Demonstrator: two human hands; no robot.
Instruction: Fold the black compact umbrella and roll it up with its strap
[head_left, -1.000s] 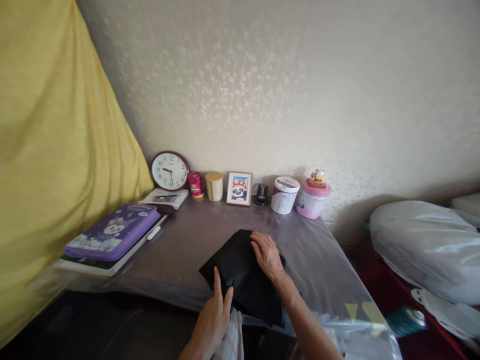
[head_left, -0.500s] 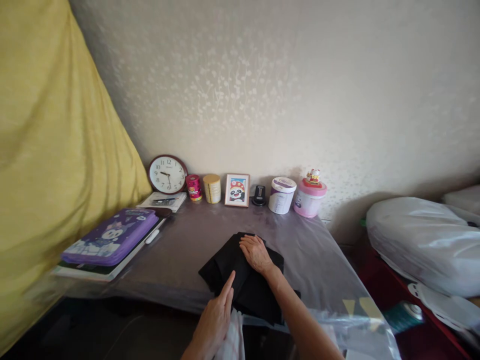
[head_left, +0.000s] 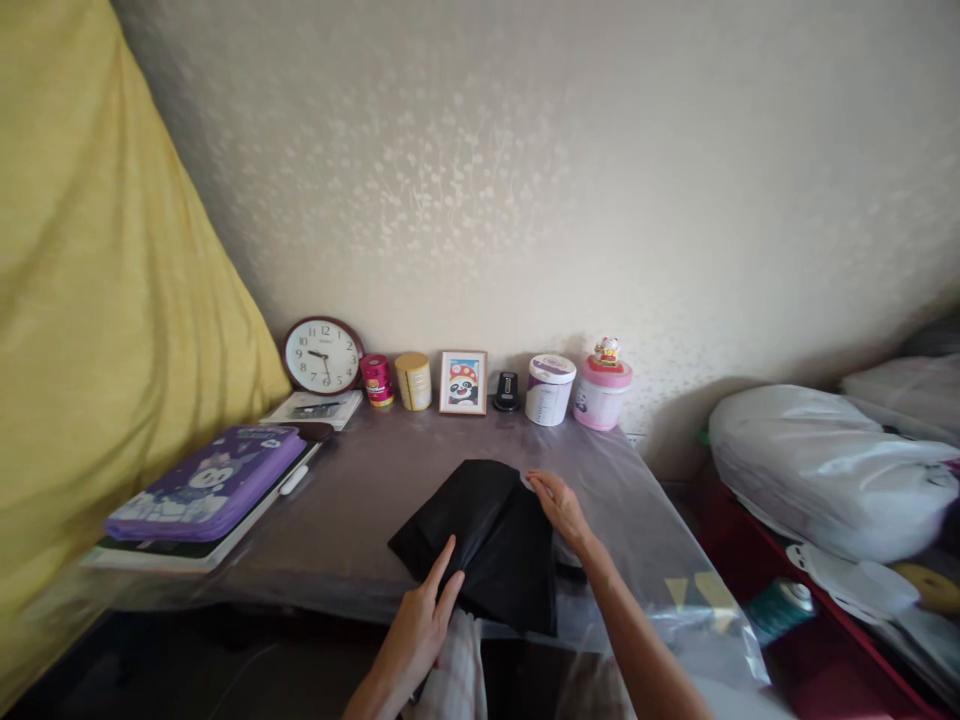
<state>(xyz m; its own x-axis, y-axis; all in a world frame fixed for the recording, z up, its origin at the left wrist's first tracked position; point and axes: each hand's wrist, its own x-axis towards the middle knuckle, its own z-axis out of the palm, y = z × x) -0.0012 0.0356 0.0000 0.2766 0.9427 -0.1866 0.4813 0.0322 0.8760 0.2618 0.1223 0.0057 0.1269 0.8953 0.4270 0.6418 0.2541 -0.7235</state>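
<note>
A black folded cloth [head_left: 487, 530], thin and creased, lies over the front edge of the table, its lower part hanging toward my lap. My left hand [head_left: 420, 620] grips its lower left side; index finger and thumb lie on top, while the other fingers are hidden. At the upper right edge, my right hand [head_left: 561, 508] pinches the cloth between thumb and fingers. A small pale round patch shows at those fingertips, too small to name. Under my right forearm, a short dark piece sticks out beside the cloth; I cannot make out what it is.
Along the wall stand a clock [head_left: 324, 355], a pink tin [head_left: 376, 380], a yellow canister [head_left: 413, 382], a picture frame [head_left: 463, 382] and two tubs [head_left: 550, 392]. A purple case [head_left: 206, 482] lies on books at left. White bags [head_left: 825, 470] fill the right side.
My right hand has gone from lying flat on the cloth to pinching its upper right edge, which is spread out more. My left hand stays at the lower left. The view has shifted slightly.
</note>
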